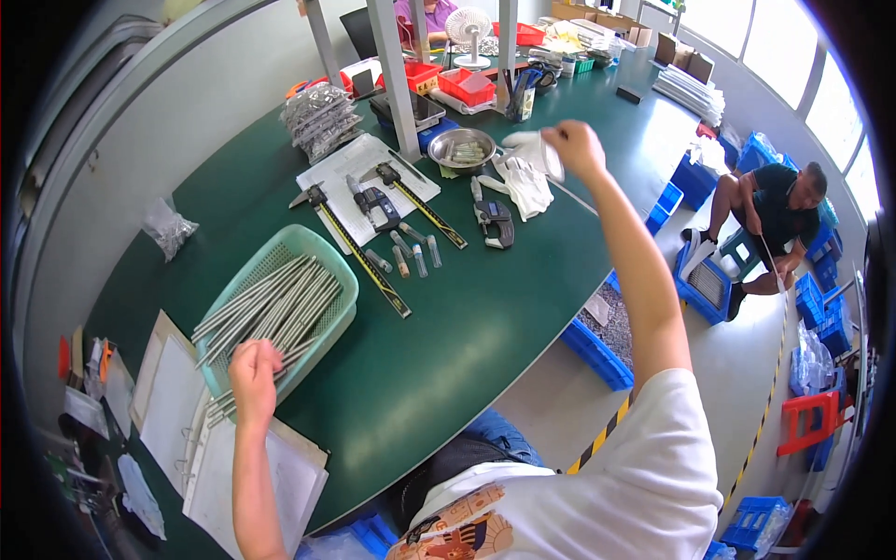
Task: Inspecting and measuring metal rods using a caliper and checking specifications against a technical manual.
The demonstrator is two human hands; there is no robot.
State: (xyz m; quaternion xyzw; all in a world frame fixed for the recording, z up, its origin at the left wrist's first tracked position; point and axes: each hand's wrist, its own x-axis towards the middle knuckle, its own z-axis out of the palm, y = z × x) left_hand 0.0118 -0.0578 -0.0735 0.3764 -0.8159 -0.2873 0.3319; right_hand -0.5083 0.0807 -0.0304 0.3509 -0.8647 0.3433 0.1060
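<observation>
In the lower left of the frame we see the left hand point(254, 375) closed around the ends of some long metal rods point(271, 308), which lie in a pale green basket point(245, 271) on the green table point(448, 327). Near the upper middle, the right hand point(571, 147) is raised and pinches a white glove point(537, 151); it is possibly a cloth, the view is not sharp. Below it lie more white gloves point(525, 187), a steel bowl point(461, 147) and several calipers point(373, 210).
</observation>
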